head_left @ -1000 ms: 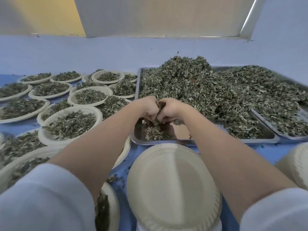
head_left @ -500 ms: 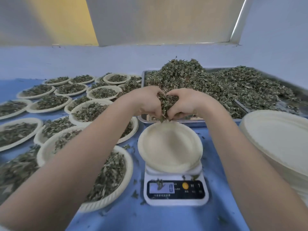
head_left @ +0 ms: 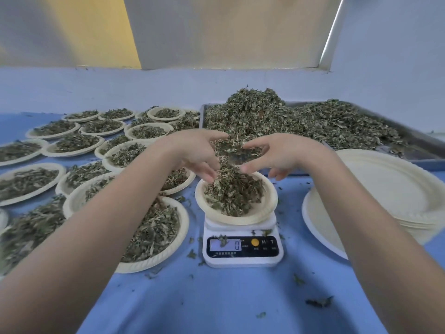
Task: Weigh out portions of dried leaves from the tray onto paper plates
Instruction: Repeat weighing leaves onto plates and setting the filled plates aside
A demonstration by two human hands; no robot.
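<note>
A paper plate [head_left: 268,208] sits on a small white digital scale [head_left: 242,249], and a loose heap of dried leaves [head_left: 232,191] lies in it. My left hand [head_left: 196,153] and my right hand [head_left: 274,155] hover just above the plate, fingers spread and apart, with leaves falling between them. Behind them a metal tray [head_left: 423,141] holds a big mound of dried leaves [head_left: 289,119]. The scale's display reads 0.
Several filled paper plates [head_left: 72,145] cover the blue table [head_left: 228,302] on the left, the nearest one [head_left: 156,232] touching my left forearm. A stack of bare paper plates [head_left: 390,189] stands at the right. Leaf crumbs lie scattered around the scale.
Both hands, which held a clump of leaves together above the bare plate, have spread apart and let the leaves drop onto it.
</note>
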